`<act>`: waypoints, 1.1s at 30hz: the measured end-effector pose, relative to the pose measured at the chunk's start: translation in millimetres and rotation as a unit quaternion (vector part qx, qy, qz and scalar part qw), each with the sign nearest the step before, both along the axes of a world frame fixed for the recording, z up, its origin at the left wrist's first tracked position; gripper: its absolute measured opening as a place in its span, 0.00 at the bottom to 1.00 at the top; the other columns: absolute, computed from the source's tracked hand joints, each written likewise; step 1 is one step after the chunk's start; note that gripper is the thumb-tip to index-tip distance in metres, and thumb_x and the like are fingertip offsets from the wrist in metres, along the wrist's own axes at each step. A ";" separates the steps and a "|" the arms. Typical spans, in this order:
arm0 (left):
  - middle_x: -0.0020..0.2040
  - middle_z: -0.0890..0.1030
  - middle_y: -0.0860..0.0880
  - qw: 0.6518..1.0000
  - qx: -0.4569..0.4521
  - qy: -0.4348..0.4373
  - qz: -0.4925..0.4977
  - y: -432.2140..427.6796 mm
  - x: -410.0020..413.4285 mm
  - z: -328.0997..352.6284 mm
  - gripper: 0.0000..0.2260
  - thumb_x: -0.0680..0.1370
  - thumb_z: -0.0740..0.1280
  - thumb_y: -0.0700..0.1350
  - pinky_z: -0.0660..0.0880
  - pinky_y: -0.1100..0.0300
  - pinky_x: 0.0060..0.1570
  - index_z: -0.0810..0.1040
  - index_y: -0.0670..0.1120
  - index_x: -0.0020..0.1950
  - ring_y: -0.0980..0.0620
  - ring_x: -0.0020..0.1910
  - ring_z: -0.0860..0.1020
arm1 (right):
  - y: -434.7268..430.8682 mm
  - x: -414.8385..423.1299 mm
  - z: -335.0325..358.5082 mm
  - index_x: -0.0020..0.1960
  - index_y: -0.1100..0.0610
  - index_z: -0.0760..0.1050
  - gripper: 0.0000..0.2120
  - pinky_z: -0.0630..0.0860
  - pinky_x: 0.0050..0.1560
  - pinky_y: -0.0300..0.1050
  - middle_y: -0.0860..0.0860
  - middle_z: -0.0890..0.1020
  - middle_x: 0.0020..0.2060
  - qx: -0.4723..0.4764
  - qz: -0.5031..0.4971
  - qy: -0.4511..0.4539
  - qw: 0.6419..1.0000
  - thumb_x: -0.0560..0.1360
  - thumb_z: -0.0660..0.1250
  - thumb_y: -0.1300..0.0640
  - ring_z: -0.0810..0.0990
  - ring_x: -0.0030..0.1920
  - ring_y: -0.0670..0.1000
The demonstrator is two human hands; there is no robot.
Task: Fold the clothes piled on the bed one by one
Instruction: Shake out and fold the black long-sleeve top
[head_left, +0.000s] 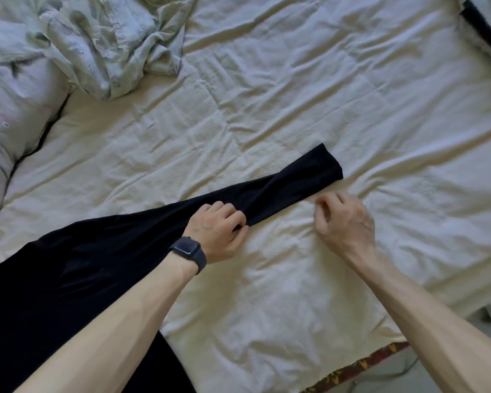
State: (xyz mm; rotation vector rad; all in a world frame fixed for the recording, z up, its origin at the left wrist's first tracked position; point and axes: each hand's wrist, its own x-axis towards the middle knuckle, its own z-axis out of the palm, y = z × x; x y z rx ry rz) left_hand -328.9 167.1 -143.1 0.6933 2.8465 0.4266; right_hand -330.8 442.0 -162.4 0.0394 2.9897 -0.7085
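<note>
The black garment [97,265] lay on the bed [295,80], its body filling the lower left of the frame. One sleeve [295,180] was stretched out toward the centre.

The long axis of the sleeve ran diagonally from lower left to upper right. Its cuff end pointed to the upper right, just right of frame centre.

The left hand [216,231], with a wristwatch [189,252] on its wrist, had its fingers curled round the sleeve's near edge and gripped the cloth about midway along. The right hand [346,222] sat just below the cuff end and apart from it. Its fingers were loosely curled, and nothing could be seen in them.

Risks noted:
- With only one hand on the fabric, a lift or pull would likely drag the free cuff end and twist the sleeve.
- The cloth appeared thin and limp, so creases could be trapped in the fold.
- The sheet beneath was heavily wrinkled and could bunch under a sliding hand.

A crumpled pale green shirt [105,38] waited unfolded at upper left, well apart from the work.
</note>
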 end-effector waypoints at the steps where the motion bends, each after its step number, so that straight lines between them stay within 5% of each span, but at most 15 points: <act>1: 0.40 0.79 0.49 0.999 0.019 -0.004 0.034 7.4 -8.6 1.9 0.07 0.78 0.67 0.47 0.72 0.53 0.35 0.82 0.45 0.46 0.47 0.36 0.75 | 1.4 -3.3 2.5 0.49 0.57 0.76 0.06 0.69 0.34 0.43 0.51 0.79 0.42 -0.048 -0.065 -0.024 0.997 0.79 0.68 0.54 0.76 0.39 0.54; 3: 0.43 0.80 0.47 0.993 0.049 -0.012 0.103 28.3 -32.1 2.1 0.06 0.79 0.67 0.44 0.73 0.53 0.36 0.81 0.45 0.52 0.46 0.39 0.76 | 2.7 -16.6 3.9 0.54 0.53 0.72 0.14 0.66 0.37 0.39 0.48 0.76 0.49 -0.104 -0.166 -0.043 0.980 0.79 0.67 0.44 0.75 0.44 0.50; 6: 0.54 0.78 0.48 0.985 0.013 -0.078 0.150 63.0 -72.6 -7.2 0.11 0.81 0.62 0.43 0.76 0.50 0.44 0.77 0.49 0.62 0.47 0.50 0.76 | 3.1 -42.8 4.8 0.64 0.52 0.71 0.24 0.68 0.50 0.43 0.45 0.72 0.58 -0.110 -0.190 -0.089 0.972 0.77 0.66 0.37 0.72 0.52 0.47; 9: 0.57 0.76 0.51 0.976 -0.036 -0.169 0.136 83.3 -103.4 -18.5 0.10 0.81 0.63 0.51 0.77 0.49 0.51 0.74 0.55 0.62 0.48 0.55 0.75 | 7.4 -59.2 3.6 0.55 0.51 0.74 0.12 0.67 0.50 0.44 0.48 0.77 0.53 -0.118 -0.172 -0.123 0.970 0.78 0.66 0.43 0.75 0.53 0.50; 13: 0.55 0.74 0.54 0.977 -0.068 -0.184 0.085 96.3 -112.8 -26.6 0.13 0.78 0.67 0.60 0.71 0.53 0.45 0.74 0.57 0.59 0.50 0.52 0.73 | 19.2 -54.9 6.9 0.48 0.49 0.74 0.06 0.69 0.49 0.45 0.49 0.79 0.46 -0.148 -0.182 -0.096 0.967 0.78 0.66 0.47 0.76 0.49 0.50; 19: 0.48 0.75 0.55 0.986 -0.049 -0.152 0.046 115.0 -117.0 -32.5 0.05 0.80 0.63 0.55 0.65 0.56 0.40 0.76 0.57 0.53 0.48 0.48 0.74 | 39.9 -15.2 -1.5 0.45 0.47 0.77 0.03 0.65 0.44 0.25 0.44 0.74 0.49 -0.155 -0.209 -0.145 0.955 0.76 0.69 0.49 0.77 0.45 0.42; 21: 0.49 0.79 0.53 0.983 -0.045 -0.166 0.059 120.3 -120.4 -31.8 0.07 0.77 0.59 0.54 0.66 0.56 0.39 0.74 0.57 0.53 0.47 0.47 0.75 | 42.2 -10.3 -6.4 0.51 0.44 0.79 0.05 0.71 0.50 0.33 0.46 0.73 0.53 -0.173 -0.186 -0.156 0.955 0.76 0.70 0.46 0.79 0.47 0.46; 24: 0.50 0.79 0.55 0.975 -0.013 -0.207 0.087 131.0 -127.2 -28.7 0.10 0.74 0.58 0.57 0.67 0.57 0.36 0.72 0.59 0.53 0.50 0.46 0.77 | 39.5 -14.3 -10.5 0.59 0.41 0.78 0.16 0.71 0.44 0.38 0.44 0.70 0.54 -0.185 -0.169 -0.163 0.954 0.74 0.70 0.38 0.76 0.48 0.44; 27: 0.47 0.80 0.54 0.969 -0.015 -0.235 0.075 143.7 -137.4 -27.1 0.06 0.79 0.66 0.56 0.71 0.57 0.37 0.73 0.56 0.50 0.51 0.44 0.77 | 37.5 -18.5 -12.7 0.54 0.45 0.78 0.12 0.70 0.45 0.42 0.43 0.70 0.54 -0.166 -0.160 -0.175 0.957 0.75 0.69 0.40 0.74 0.51 0.45; 30: 0.44 0.79 0.54 0.943 0.026 -0.317 0.101 149.1 -154.3 -17.9 0.06 0.78 0.70 0.51 0.71 0.60 0.37 0.75 0.52 0.47 0.53 0.42 0.76 | 38.8 -26.0 -7.1 0.41 0.49 0.75 0.09 0.69 0.41 0.39 0.44 0.78 0.47 -0.209 -0.191 -0.183 0.941 0.74 0.68 0.44 0.77 0.46 0.43; 33: 0.41 0.79 0.52 0.858 0.168 -0.432 0.220 144.7 -175.9 -1.9 0.08 0.77 0.73 0.45 0.73 0.60 0.40 0.75 0.51 0.41 0.52 0.39 0.77 | 42.5 -46.0 5.4 0.40 0.54 0.74 0.11 0.80 0.43 0.51 0.45 0.83 0.36 -0.336 -0.274 -0.208 0.877 0.70 0.68 0.46 0.85 0.42 0.50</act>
